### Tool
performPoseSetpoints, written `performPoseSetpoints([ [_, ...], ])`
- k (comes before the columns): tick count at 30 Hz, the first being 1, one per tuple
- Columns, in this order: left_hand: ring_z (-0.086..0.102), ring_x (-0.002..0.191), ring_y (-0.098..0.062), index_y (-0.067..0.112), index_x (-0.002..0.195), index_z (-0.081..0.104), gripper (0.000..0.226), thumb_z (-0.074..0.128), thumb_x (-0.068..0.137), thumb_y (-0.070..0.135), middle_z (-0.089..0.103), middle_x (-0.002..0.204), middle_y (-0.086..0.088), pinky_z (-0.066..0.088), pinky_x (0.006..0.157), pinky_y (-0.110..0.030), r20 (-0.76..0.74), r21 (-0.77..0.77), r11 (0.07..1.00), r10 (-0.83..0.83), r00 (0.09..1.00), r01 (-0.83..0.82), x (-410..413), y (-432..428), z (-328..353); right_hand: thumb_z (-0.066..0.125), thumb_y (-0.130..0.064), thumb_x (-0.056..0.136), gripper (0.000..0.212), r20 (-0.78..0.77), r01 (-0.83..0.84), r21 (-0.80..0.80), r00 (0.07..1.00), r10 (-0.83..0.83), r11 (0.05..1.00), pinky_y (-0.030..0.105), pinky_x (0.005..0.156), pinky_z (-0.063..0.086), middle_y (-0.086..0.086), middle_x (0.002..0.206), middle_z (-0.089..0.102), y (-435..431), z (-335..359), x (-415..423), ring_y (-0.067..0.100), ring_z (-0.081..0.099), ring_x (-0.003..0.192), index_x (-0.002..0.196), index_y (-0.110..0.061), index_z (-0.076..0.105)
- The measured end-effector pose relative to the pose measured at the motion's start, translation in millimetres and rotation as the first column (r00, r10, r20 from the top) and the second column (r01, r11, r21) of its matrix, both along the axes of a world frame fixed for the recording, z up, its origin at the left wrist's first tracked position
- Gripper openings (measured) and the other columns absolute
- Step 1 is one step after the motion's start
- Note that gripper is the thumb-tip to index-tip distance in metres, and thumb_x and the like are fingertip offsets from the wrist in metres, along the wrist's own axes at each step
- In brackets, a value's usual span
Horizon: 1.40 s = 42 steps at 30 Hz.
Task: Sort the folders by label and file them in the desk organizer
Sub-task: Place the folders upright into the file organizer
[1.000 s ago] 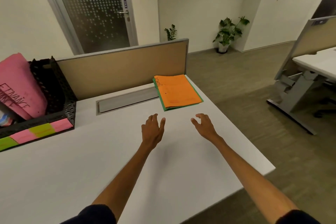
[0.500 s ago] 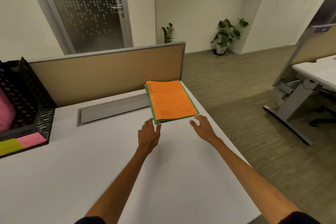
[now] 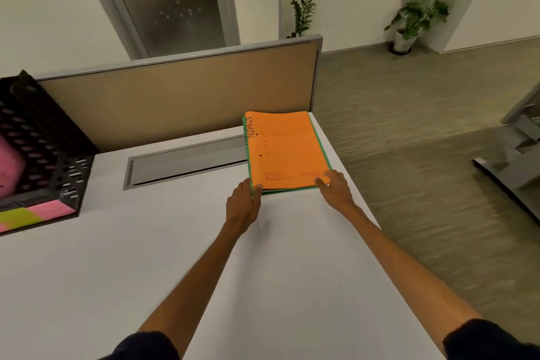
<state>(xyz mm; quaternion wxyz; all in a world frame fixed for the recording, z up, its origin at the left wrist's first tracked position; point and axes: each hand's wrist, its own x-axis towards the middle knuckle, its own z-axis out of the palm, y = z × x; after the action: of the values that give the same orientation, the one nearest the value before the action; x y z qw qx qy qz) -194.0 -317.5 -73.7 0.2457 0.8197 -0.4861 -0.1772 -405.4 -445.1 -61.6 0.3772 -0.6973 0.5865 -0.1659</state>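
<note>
both hands reach across the white table (image 3: 204, 242) to a small stack of folders at its far right corner. the orange folder (image 3: 285, 149) lies flat on top, with handwritten black letters along its left edge that seem to read "admin". under it a green folder (image 3: 321, 149) shows only as a thin border along the left, right and near edges.

the left hand (image 3: 243, 205) sits at the stack's near left corner. its thumb rests on top of the orange cover while the other fingers (image 3: 238, 188) curl loosely along the left side of the corner. whether they have slipped under the stack cannot be told, so the grip is not certain. the right hand (image 3: 336, 188) is at the near right corner, its fingers spread a little and laid on top of the orange cover, the thumb pressing near the front edge. it touches the folder but does not visibly close around it. the stack lies flat on the table, not lifted.

well apart, at the far left of the table, stands the black perforated desk organizer (image 3: 43, 152), with a pink folder (image 3: 10, 166) standing inside it and pink and yellow-green labels (image 3: 32, 215) stuck along its front edge. a grey cable tray (image 3: 187, 161) is set into the table between the organizer and the stack, just in front of the tan partition (image 3: 175, 105).
</note>
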Motion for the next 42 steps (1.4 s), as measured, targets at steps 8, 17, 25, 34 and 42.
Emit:
performPoseSetpoints([
  [8,0.058,0.107,-0.027,0.007,0.128,0.049,0.041,0.033,0.104,0.035,0.055,0.123,-0.016,0.050,0.087,-0.037,-0.086,-0.028,0.999,0.034,0.996,-0.036,0.2,-34.1,-12.4,0.062,-0.031,0.092,0.049,-0.075,-0.012,-0.002,0.997,0.012,1.000,0.042,0.102,0.040,0.017,0.136,0.044,-41.9,-25.0,4.8,0.031,0.042,0.128,0.132,-0.007,0.048],
  [17,0.054,0.109,-0.031,0.003,0.116,0.051,0.029,0.052,0.096,0.024,0.052,0.119,-0.019,0.049,0.087,-0.036,-0.125,0.060,0.978,0.206,0.971,-0.200,1.9,-75.2,-25.3,0.071,-0.030,0.083,0.058,-0.236,-0.003,-0.033,0.972,-0.005,0.999,0.044,0.096,0.045,0.019,0.131,0.040,-63.9,-48.3,16.6,0.035,0.038,0.124,0.129,-0.008,0.043],
  [25,0.056,0.114,-0.033,0.004,0.138,0.031,0.051,0.053,0.098,0.026,0.053,0.127,-0.018,0.053,0.089,-0.044,-0.282,0.023,0.980,0.198,0.939,-0.200,0.0,-88.0,-22.8,0.075,-0.020,0.078,0.063,-0.132,0.119,0.023,0.984,-0.115,0.993,0.045,0.096,0.043,0.020,0.131,0.044,-73.9,-54.7,17.8,0.036,0.040,0.125,0.128,-0.003,0.042],
  [34,0.059,0.104,-0.038,-0.001,0.131,0.024,0.036,0.042,0.103,0.012,0.048,0.128,-0.019,0.054,0.067,-0.034,-0.554,-0.101,0.977,0.102,0.826,-0.188,-12.8,-66.9,-20.8,0.063,0.001,0.073,0.032,0.116,0.188,0.085,0.974,-0.197,0.979,0.033,0.073,0.046,0.014,0.103,0.055,-59.6,-48.2,2.4,0.027,0.056,0.094,0.102,-0.003,0.047],
  [42,0.059,0.090,-0.018,0.010,0.116,0.022,0.022,0.040,0.103,0.013,0.047,0.118,-0.007,0.051,0.050,-0.017,-0.536,-0.297,0.947,-0.059,0.842,-0.122,-29.3,-38.3,0.6,0.064,-0.005,0.082,0.039,0.202,0.187,0.130,0.957,-0.211,0.974,0.031,0.072,0.042,0.004,0.095,0.053,-36.3,-29.7,-17.4,0.022,0.054,0.088,0.115,-0.001,0.043],
])
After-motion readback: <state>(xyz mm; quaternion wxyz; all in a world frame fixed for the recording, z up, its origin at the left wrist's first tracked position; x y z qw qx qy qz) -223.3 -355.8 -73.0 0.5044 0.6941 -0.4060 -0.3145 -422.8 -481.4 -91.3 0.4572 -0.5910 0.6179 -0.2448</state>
